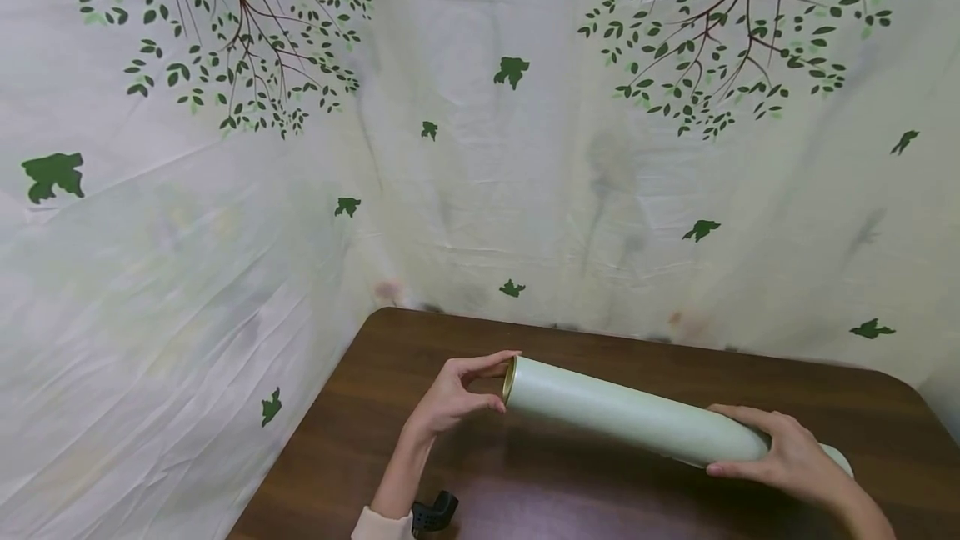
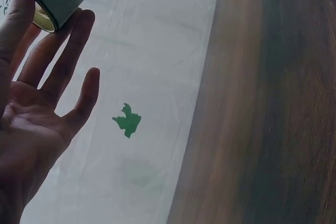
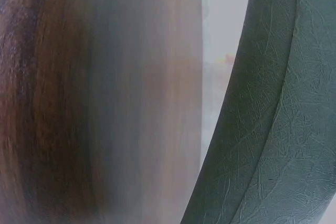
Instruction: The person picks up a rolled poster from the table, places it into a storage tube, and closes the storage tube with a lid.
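Both hands hold a long pale green tube [image 1: 622,408] above the brown table, tilted so its right end sits lower in the head view. Its left end shows a gold-coloured rim [image 1: 510,382]. At that end my left hand [image 1: 453,394] pinches the rim between thumb and fingers; the left wrist view shows the little finger standing free of it. Near the other end my right hand [image 1: 787,452] grips the tube from above, thumb on the near side. Close up in the right wrist view, the tube's surface [image 3: 299,119] is finely creased with a lengthwise seam; the right hand is outside that view.
The dark wood table [image 1: 337,440] has rounded far corners. White cloth walls [image 1: 450,215] printed with branches and green birds stand behind it and to the left. A black wrist device [image 1: 435,513] sits by the left sleeve [image 1: 381,525].
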A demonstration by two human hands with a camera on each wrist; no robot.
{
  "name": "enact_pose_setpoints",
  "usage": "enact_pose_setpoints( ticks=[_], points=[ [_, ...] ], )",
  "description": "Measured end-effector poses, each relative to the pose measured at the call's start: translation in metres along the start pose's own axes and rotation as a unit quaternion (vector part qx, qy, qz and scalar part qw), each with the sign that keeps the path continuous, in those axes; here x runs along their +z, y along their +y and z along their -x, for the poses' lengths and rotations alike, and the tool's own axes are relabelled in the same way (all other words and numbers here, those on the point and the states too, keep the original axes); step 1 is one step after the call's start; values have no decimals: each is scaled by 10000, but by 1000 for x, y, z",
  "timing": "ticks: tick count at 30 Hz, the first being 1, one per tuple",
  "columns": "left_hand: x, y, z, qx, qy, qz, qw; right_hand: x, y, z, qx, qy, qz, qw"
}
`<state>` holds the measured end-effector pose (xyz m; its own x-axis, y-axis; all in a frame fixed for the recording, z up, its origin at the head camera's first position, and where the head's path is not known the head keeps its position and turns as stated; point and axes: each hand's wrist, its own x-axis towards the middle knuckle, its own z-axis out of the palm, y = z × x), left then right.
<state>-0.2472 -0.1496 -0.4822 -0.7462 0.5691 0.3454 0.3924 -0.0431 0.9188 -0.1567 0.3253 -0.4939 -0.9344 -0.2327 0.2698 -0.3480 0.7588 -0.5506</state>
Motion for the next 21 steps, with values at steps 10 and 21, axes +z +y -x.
enact_pose_setpoints(
  ticks=[10,21],
  points=[
    [-5,11,-1,-125,-9,-710,9974,0,-5,-3,41,277,352,9990],
    [2,12,-2,-36,385,-1145,9927,-4,-6,0,233,291,487,9981]
  ],
)
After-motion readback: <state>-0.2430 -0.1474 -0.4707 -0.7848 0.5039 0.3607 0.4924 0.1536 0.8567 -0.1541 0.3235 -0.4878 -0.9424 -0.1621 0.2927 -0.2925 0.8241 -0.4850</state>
